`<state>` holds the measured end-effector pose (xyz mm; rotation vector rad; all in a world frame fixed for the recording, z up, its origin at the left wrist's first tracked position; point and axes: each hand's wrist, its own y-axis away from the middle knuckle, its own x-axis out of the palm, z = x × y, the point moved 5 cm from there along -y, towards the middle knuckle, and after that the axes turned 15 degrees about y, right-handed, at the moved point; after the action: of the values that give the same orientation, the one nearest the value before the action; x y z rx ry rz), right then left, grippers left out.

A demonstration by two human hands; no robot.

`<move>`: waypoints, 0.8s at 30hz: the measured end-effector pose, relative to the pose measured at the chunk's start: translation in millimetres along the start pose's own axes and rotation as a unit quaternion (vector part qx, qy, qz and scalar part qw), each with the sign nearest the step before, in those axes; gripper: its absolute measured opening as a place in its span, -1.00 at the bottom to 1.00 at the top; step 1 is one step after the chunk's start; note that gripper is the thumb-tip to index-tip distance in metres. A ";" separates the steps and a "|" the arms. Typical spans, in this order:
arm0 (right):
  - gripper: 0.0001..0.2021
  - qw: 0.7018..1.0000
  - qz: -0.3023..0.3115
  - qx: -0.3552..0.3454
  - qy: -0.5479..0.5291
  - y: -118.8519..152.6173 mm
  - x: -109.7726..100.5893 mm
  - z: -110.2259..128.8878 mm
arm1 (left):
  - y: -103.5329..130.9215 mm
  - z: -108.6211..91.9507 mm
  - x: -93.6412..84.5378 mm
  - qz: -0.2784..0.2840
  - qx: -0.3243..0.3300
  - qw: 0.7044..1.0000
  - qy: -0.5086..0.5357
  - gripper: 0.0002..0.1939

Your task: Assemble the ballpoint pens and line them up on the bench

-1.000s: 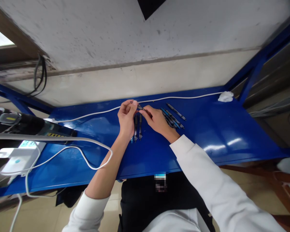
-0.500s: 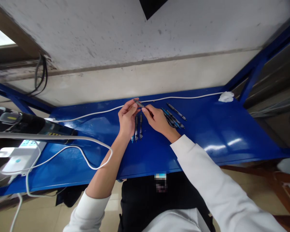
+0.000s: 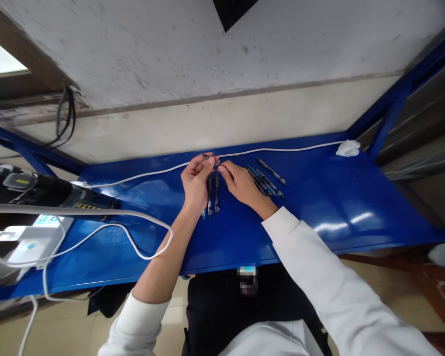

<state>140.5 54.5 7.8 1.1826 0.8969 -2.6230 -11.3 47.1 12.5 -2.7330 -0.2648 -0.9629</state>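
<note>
**Close Work Above a Blue Metal Desk [image 3: 304, 207]**

The left hand [image 3: 195, 184] has its grip pinched on a slim dark pen [image 3: 205, 156] above the desk, presumably steadying it. The right hand [image 3: 242, 184] bends in at its other end; whether that grip grasps too, I cannot tell. Two black clear-barrelled pens [image 3: 210, 197] lie side by side below, seemingly kept apart from the bunched black-and-blue pens [image 3: 265, 182].

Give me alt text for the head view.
The bare left hand pinches a slim dark pen over a glossy blue table, the bare right hand at its right end, hold unclear. Other slim dark pens lie between both hands; black and blue pens lie beside the right hand.
</note>
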 end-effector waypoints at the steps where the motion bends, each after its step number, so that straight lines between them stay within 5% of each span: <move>1: -0.67 1.000 0.001 0.001 -0.003 -0.3 0.6 -0.5 | -0.5 0.6 -1.2 -0.005 -0.001 1.000 0.001 -0.69; 10: -0.88 0.998 0.032 0.045 -0.026 0.4 7.0 -10.0 | 2.2 2.8 1.4 -0.008 -0.007 1.000 0.005 -0.65; 18: -0.68 1.000 -0.008 0.011 -0.012 0.4 8.1 -8.3 | 0.4 -0.7 -1.2 -0.011 0.023 1.000 -0.018 -0.71; 24: -0.85 0.999 -0.015 0.020 -0.034 0.3 12.2 -15.3 | 1.4 1.6 -0.5 -0.012 0.012 1.000 -0.017 -0.68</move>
<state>142.1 64.4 -9.0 1.0906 0.8598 -2.7000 -10.5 46.1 10.7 -2.7325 -0.3133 -0.9139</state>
